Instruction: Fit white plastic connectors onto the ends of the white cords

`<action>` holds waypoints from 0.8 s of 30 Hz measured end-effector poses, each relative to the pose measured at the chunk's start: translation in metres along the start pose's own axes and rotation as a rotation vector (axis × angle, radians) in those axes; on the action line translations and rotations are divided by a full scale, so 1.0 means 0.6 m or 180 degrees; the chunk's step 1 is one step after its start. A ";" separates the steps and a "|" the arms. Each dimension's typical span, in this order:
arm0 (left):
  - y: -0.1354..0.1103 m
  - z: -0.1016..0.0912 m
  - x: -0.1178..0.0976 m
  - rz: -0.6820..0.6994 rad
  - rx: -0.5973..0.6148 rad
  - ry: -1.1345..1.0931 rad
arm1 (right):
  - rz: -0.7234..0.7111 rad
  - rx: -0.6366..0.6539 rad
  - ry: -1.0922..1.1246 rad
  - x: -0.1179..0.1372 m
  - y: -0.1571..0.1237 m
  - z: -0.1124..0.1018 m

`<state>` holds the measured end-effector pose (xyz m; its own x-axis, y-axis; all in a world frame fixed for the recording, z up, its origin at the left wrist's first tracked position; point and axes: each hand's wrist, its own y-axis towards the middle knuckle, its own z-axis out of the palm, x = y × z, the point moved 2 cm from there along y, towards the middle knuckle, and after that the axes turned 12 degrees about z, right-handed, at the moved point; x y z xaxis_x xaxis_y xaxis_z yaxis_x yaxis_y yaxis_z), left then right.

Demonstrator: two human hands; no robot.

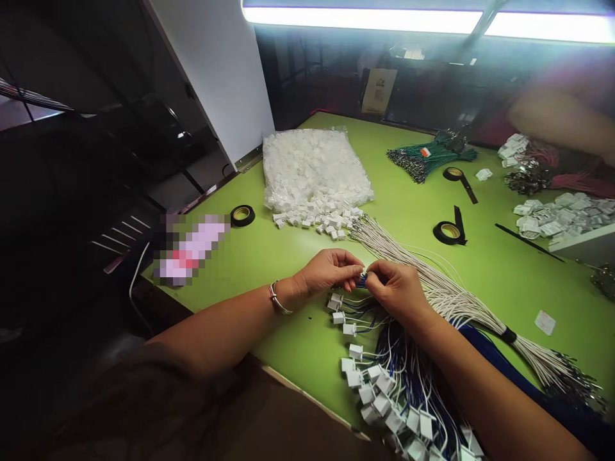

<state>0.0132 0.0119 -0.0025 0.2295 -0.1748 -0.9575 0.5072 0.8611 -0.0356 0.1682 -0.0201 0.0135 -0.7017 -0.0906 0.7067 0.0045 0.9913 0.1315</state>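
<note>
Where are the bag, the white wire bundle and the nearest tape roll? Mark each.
bag (314,168), head view, middle of its clear top.
white wire bundle (451,298), head view, mid-length of the strands.
tape roll (449,232), head view, its black rim.

lime-green table (269,256), white connectors (379,390), white wires (461,298), black tape rolls (449,232)

Your matt green table (288,256) carries a glossy clear plastic bag (314,166), white plastic connectors (379,403) and shiny black tape rolls (449,232).

pinched piece (362,279): small and blue, mostly covered by fingertips; its kind cannot be told
pixelated patch (191,250): blurred out (pink and white only)
far person's arm (562,118): blurred, cut by right edge
finished connectors (413,426): run off bottom edge
</note>
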 end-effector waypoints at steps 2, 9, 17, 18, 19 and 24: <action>0.001 0.002 0.000 -0.0015 -0.0001 0.0052 | 0.0024 -0.0013 0.0013 0.001 -0.001 0.004; -0.019 0.020 -0.025 0.0385 0.0434 0.0400 | 0.0564 0.0856 0.0688 -0.003 0.022 -0.027; -0.052 0.039 -0.065 0.1840 0.1780 0.1711 | -0.0453 0.0855 -0.1217 0.003 0.010 0.024; -0.039 0.016 -0.065 0.1921 0.1033 0.2049 | -0.0510 0.0784 -0.1390 0.003 0.007 0.030; -0.025 -0.010 -0.064 0.1957 0.0167 0.2450 | -0.0565 0.0700 -0.1510 0.004 0.005 0.034; 0.043 -0.114 -0.046 0.1623 -0.1106 0.3901 | -0.0881 0.0653 -0.1829 0.011 -0.002 0.038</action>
<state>-0.0372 0.0717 0.0037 -0.6402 0.5680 -0.5172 0.3147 0.8081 0.4980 0.1472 -0.0198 0.0022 -0.9255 -0.3353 0.1759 -0.3261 0.9420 0.0799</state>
